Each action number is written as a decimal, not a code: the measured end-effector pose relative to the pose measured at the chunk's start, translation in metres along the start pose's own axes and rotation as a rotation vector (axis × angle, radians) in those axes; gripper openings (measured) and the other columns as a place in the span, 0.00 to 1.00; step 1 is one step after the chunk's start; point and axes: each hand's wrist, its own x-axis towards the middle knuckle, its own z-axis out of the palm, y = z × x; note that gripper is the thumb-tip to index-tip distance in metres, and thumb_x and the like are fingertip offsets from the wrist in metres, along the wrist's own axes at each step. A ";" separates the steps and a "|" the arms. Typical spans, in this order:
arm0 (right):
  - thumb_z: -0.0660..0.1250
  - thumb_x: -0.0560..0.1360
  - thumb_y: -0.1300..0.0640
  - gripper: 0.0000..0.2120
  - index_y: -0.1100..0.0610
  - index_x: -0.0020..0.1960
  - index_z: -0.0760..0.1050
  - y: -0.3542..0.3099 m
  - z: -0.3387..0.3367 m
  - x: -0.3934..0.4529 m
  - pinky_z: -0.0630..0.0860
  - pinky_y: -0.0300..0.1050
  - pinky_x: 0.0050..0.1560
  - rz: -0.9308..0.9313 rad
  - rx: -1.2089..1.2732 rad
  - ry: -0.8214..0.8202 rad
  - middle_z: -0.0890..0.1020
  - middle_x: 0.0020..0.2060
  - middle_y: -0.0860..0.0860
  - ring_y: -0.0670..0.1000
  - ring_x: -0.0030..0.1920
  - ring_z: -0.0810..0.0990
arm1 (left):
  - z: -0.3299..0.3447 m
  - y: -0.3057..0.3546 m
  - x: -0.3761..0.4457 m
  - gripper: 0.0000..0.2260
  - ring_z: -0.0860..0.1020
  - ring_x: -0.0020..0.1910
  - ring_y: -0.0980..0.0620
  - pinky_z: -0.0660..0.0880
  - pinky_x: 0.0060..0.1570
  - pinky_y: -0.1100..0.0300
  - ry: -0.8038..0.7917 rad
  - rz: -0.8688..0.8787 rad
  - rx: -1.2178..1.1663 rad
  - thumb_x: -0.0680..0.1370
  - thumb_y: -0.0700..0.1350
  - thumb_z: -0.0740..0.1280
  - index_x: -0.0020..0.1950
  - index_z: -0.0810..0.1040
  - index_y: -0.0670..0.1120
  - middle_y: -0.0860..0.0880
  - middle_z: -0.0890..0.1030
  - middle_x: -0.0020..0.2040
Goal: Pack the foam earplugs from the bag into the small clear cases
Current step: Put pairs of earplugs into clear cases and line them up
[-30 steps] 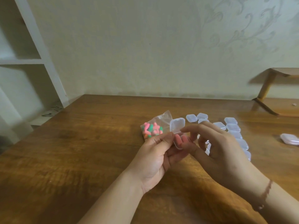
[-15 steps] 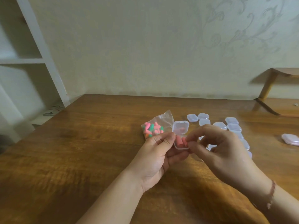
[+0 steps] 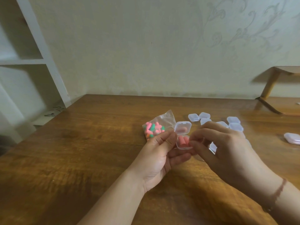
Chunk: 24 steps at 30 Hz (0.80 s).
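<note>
My left hand grips a small clear plastic hinged case above the brown wooden table, thumb on its left edge, fingers underneath. Lid stands open, tilted back away from me. Two salmon-pink foam earplugs lie side by side in the base, ends pointing toward me.

My right hand is at the case's right edge, thumb and forefinger pinched together against the rim. Cannot tell whether they hold the case itself or only touch it. A thin reddish cord bracelet sits on that wrist.

Just beyond my left knuckles, a crumpled clear plastic bag of pink, green and orange earplugs rests on the table. Behind my right hand, a loose cluster of closed small clear cases, partly hidden by my fingers. One pinkish closed case lies well apart at the right edge.

White shelving unit at far left; pale patterned wall behind.
</note>
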 end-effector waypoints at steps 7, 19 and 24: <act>0.71 0.72 0.57 0.02 0.53 0.44 0.81 0.000 0.001 -0.001 0.76 0.50 0.27 -0.052 -0.016 0.030 0.78 0.39 0.43 0.47 0.31 0.78 | -0.002 0.000 0.000 0.13 0.85 0.44 0.45 0.83 0.40 0.59 -0.025 0.008 -0.004 0.77 0.44 0.65 0.58 0.81 0.43 0.40 0.84 0.50; 0.70 0.74 0.57 0.04 0.48 0.46 0.80 0.007 -0.005 0.001 0.70 0.31 0.33 0.111 0.295 0.099 0.80 0.38 0.45 0.49 0.38 0.79 | -0.006 -0.001 0.002 0.14 0.85 0.47 0.43 0.82 0.43 0.59 -0.045 -0.005 0.018 0.81 0.45 0.62 0.63 0.81 0.45 0.36 0.83 0.55; 0.67 0.75 0.51 0.13 0.42 0.59 0.76 0.013 -0.002 0.000 0.72 0.31 0.38 0.139 0.309 -0.080 0.78 0.51 0.39 0.48 0.46 0.79 | -0.006 0.001 0.002 0.16 0.85 0.49 0.43 0.81 0.47 0.56 -0.016 -0.005 0.032 0.77 0.50 0.65 0.58 0.82 0.42 0.35 0.83 0.55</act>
